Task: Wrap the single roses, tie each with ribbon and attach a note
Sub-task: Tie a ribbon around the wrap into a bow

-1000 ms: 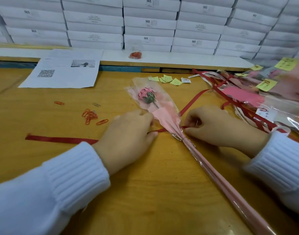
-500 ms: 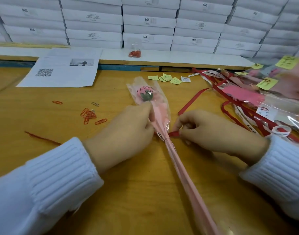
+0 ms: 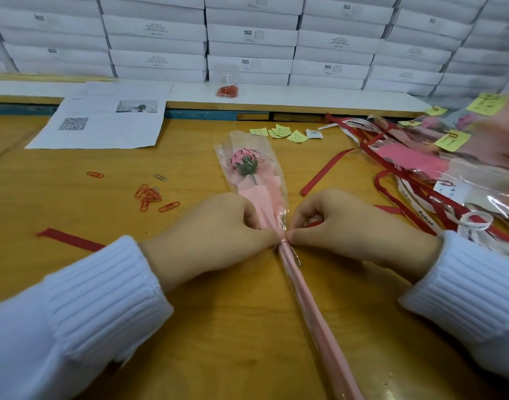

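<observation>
Both hands knuckles-up, wrists low on the wooden table point(image 3: 218, 327), meeting at the neck of the wrapped rose point(image 3: 254, 180). Left hand point(image 3: 210, 241) pinches the red ribbon point(image 3: 71, 239) against the wrap from the left; right hand point(image 3: 354, 229) pinches the ribbon from the right, fingertips closed at the neck. Rose lies flat mid-table, bloom pointing away, pink stem sleeve running toward the camera. Loose paper clips point(image 3: 149, 196) left, finished roses point(image 3: 461, 157) piled right.

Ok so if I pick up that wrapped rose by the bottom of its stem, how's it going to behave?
The wrapped rose looks light: thin stem, small bud. Its long pink sleeve would probably sag some at the flower end. The clear film looks glossy, so likely slippery and crinkly; gripping where both hands pinch seems safer.
</observation>
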{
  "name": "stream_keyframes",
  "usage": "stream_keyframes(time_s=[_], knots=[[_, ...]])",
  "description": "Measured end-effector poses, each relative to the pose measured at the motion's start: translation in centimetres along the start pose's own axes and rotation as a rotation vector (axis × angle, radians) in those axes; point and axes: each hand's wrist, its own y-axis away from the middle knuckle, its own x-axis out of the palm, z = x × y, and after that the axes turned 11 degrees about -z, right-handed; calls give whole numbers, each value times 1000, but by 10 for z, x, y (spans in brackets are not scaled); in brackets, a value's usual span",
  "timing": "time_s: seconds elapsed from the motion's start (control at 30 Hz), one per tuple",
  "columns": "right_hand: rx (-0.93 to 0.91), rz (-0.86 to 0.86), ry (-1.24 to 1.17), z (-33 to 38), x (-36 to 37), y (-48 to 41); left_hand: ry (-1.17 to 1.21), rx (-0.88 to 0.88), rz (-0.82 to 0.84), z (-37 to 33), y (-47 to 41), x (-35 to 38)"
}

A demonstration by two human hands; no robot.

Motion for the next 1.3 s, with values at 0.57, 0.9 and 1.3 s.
stream_keyframes(time_s=[0.57,0.9,1.3], knots=[[-20,-26,3,2,3,3,25,-14,50,-2,-1,-2],[38,-63,-98,5,4,4,116,-84,110,-4,-1,-8],[11,-12,-570,7,-3,8,258,-158,308,2,-10,-29]])
